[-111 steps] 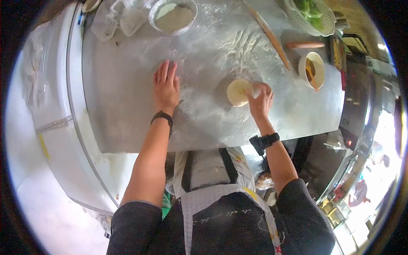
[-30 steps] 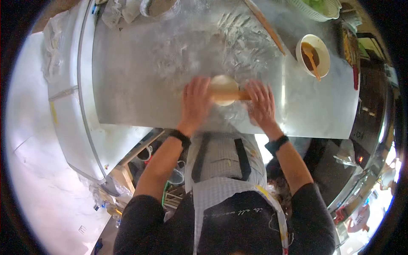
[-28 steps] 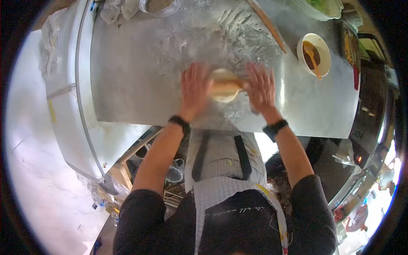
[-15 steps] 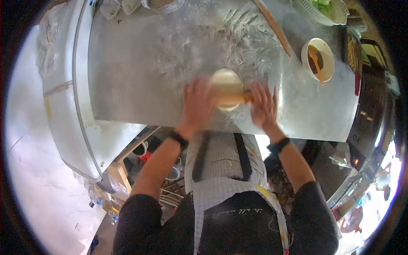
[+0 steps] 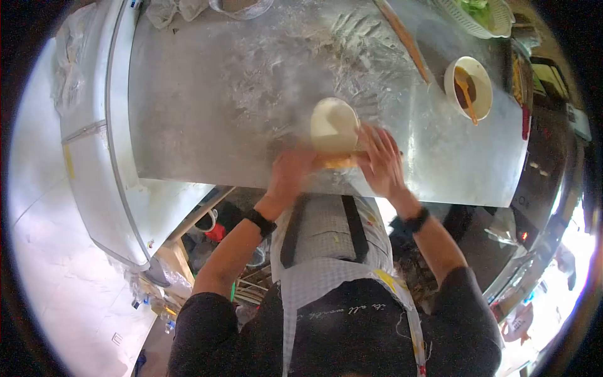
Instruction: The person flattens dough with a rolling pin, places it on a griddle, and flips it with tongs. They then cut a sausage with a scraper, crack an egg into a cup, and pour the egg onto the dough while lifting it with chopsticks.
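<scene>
A pale, flattened round of dough lies on the metal worktop. Across its near edge runs a short wooden rolling pin, smeared by motion. My left hand is on the pin's left end; its fingers are blurred. On the right end is my right hand, with its fingers stretched forward over the pin and its palm against it. Both hands hold the pin between them, and its ends are hidden under them.
Flour is scattered over the worktop. A long wooden stick lies toward the far right. Near it stands a white bowl of brown sauce with an orange spoon. A white basket holds greens at the far right.
The rolling pin and both hands have moved toward my body, from the middle of the dough to its near edge. More of the dough's far part now shows.
</scene>
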A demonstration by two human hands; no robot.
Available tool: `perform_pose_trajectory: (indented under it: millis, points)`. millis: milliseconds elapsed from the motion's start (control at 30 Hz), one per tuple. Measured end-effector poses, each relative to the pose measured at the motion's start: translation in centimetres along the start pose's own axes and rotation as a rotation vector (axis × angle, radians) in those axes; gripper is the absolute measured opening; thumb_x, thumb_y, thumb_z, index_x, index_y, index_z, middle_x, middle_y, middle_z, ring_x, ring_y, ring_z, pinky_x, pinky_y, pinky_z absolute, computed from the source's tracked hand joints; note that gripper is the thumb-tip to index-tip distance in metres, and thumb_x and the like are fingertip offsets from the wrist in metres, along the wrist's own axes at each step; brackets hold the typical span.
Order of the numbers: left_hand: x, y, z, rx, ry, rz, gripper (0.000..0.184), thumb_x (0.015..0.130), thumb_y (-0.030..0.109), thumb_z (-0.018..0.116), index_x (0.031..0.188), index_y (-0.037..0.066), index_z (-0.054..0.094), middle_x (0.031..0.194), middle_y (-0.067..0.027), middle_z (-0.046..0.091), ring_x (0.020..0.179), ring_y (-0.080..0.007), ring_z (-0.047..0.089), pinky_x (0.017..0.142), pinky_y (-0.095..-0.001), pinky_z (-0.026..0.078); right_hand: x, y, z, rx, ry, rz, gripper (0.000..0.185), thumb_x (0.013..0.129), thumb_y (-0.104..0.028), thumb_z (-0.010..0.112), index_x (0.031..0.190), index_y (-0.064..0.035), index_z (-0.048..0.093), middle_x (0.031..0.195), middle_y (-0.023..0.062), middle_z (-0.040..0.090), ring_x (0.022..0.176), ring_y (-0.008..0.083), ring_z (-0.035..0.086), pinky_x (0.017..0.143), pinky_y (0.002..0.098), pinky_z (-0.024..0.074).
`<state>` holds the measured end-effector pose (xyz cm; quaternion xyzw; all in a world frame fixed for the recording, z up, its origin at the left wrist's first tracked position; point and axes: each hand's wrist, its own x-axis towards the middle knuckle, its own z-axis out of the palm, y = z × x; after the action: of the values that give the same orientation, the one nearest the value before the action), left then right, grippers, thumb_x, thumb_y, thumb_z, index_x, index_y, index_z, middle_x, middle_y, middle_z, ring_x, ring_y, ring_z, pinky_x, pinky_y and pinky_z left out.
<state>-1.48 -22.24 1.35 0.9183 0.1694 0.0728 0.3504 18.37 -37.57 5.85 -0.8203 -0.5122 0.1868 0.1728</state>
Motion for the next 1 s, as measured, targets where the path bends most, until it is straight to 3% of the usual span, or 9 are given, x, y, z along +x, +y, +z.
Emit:
perform_pose_trajectory:
  millis: [100,200,300,367,400,533,667,933,1000]
  points:
    - [1.2,-0.2,0.5,-0.055,0.062,0.067,0.040,0.073,0.006,0.060,0.113,0.010,0.057,0.106,-0.0098,0.059,0.099,-0.0299,0.054,0.086,-0.0436,0.040,9.4,0.6,0.6,0.158,0.142,-0.104,0.057,0.072,-0.020,0.063,0.126,-0.0120,0.046,0.127,0.0108,0.048,0.121,0.0314,0.040,0.104,0.0427,0.0263]
    - [1.1,0.4,0.2,-0.026,0.020,0.084,0.039,0.071,0.004,0.059,0.109,0.010,0.059,0.101,-0.0095,0.060,0.095,-0.0298,0.054,0.084,-0.0438,0.041,12.5,0.0,0.9,-0.025,-0.071,-0.014,0.044,0.070,-0.018,0.066,0.112,-0.0119,0.057,0.113,0.0096,0.056,0.113,0.0292,0.046,0.100,0.0427,0.0310]
    - [0.4,2.3,-0.6,-0.028,-0.031,0.071,0.040,0.070,0.001,0.057,0.109,0.010,0.060,0.101,-0.0099,0.060,0.095,-0.0300,0.054,0.084,-0.0433,0.041,12.6,1.4,1.8,0.022,-0.200,-0.200,0.027,0.071,-0.021,0.068,0.097,-0.0118,0.063,0.100,0.0086,0.061,0.100,0.0274,0.054,0.091,0.0395,0.0397]
    - [-0.1,2.8,-0.6,-0.042,-0.036,0.060,0.040,0.069,0.000,0.056,0.108,0.010,0.060,0.100,-0.0099,0.060,0.095,-0.0300,0.054,0.084,-0.0431,0.040,11.0,1.7,-0.1,0.573,-0.122,-0.112,0.031,0.071,-0.030,0.070,0.093,-0.0101,0.062,0.089,0.0112,0.064,0.089,0.0301,0.060,0.076,0.0424,0.0472]
    - [-0.8,2.6,-0.2,-0.049,-0.050,0.064,0.041,0.069,0.000,0.056,0.109,0.010,0.060,0.100,-0.0098,0.060,0.095,-0.0301,0.053,0.085,-0.0428,0.040,10.6,2.0,-2.6,0.490,-0.206,0.070,0.033,0.073,-0.027,0.070,0.097,-0.0056,0.060,0.088,0.0133,0.064,0.082,0.0280,0.062,0.073,0.0369,0.0492]
    - [-1.3,2.7,-0.4,-0.104,-0.065,0.051,0.043,0.069,0.000,0.056,0.110,0.012,0.060,0.101,-0.0096,0.060,0.096,-0.0301,0.053,0.086,-0.0424,0.040,10.4,6.6,-3.9,1.194,0.244,0.594,0.035,0.079,-0.014,0.067,0.107,0.0014,0.055,0.093,0.0089,0.063,0.082,0.0185,0.062,0.068,0.0301,0.0521]
    - [-1.3,2.1,-0.1,-0.098,-0.114,0.006,0.045,0.070,0.000,0.055,0.113,0.014,0.059,0.102,-0.0093,0.060,0.097,-0.0300,0.053,0.087,-0.0428,0.040,13.4,8.1,1.8,1.515,0.576,0.677,0.038,0.073,-0.008,0.072,0.106,0.0006,0.055,0.097,0.0098,0.061,0.081,0.0201,0.061,0.065,0.0310,0.0526]
    - [0.7,0.9,-3.9,0.154,-0.316,-0.142,0.041,0.076,0.007,0.053,0.116,0.015,0.056,0.103,-0.0090,0.060,0.099,-0.0291,0.054,0.089,-0.0431,0.040,10.4,-3.8,4.8,1.111,0.040,0.650,0.041,0.078,-0.018,0.068,0.109,0.0049,0.053,0.078,0.0076,0.063,0.065,0.0178,0.061,0.056,0.0283,0.0509]
    - [-0.1,-1.6,-3.3,0.143,-0.155,-0.037,0.040,0.077,0.009,0.053,0.116,0.013,0.056,0.102,-0.0088,0.061,0.099,-0.0290,0.054,0.090,-0.0441,0.039,8.1,-3.2,3.0,0.841,-0.166,0.575,0.049,0.079,-0.024,0.065,0.118,0.0015,0.048,0.097,0.0133,0.062,0.085,0.0251,0.062,0.068,0.0359,0.0520]
